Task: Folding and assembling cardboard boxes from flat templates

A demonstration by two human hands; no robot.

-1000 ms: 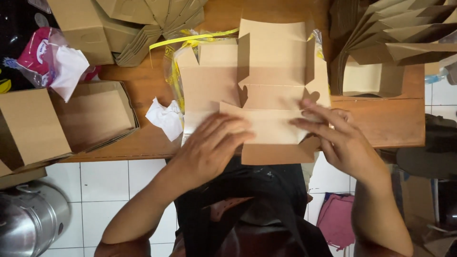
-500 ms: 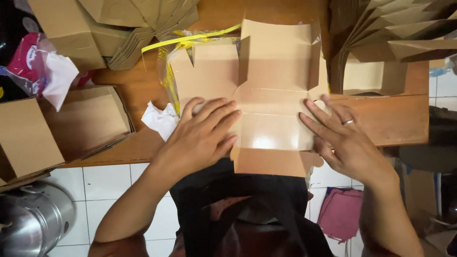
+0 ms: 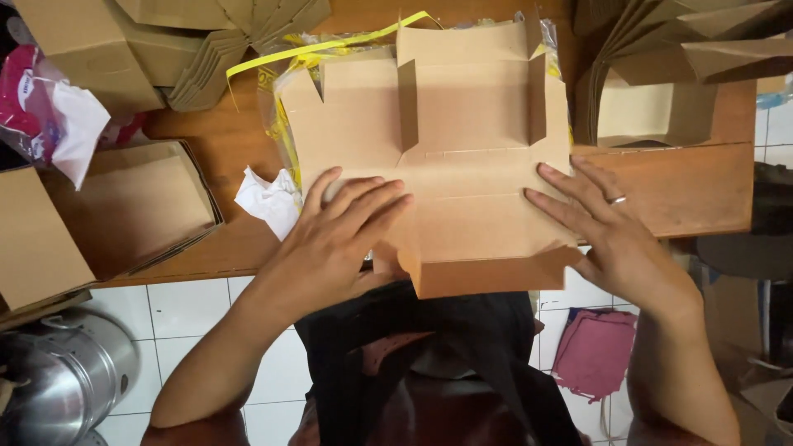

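Observation:
A flat brown cardboard box blank [image 3: 462, 157] lies on the wooden table [image 3: 677, 190], with two side flaps standing up and its near flap folded down over the table's front edge. My left hand [image 3: 339, 231] presses flat on the blank's left near part, fingers spread. My right hand [image 3: 603, 227], with a ring on one finger, rests on the blank's right near edge, fingers extended. Neither hand grips anything.
Stacks of folded cardboard boxes [image 3: 206, 41] sit at the back left and back right [image 3: 677, 49]. An open box [image 3: 132, 206] lies at the left, crumpled white paper [image 3: 264, 198] beside my left hand. A yellow strap [image 3: 322, 48], a metal pot [image 3: 58, 388] on tiled floor.
Both hands have slid outward and flattened on the blank. The blank's near flap now hangs folded over the table edge, and the side flaps stand more upright.

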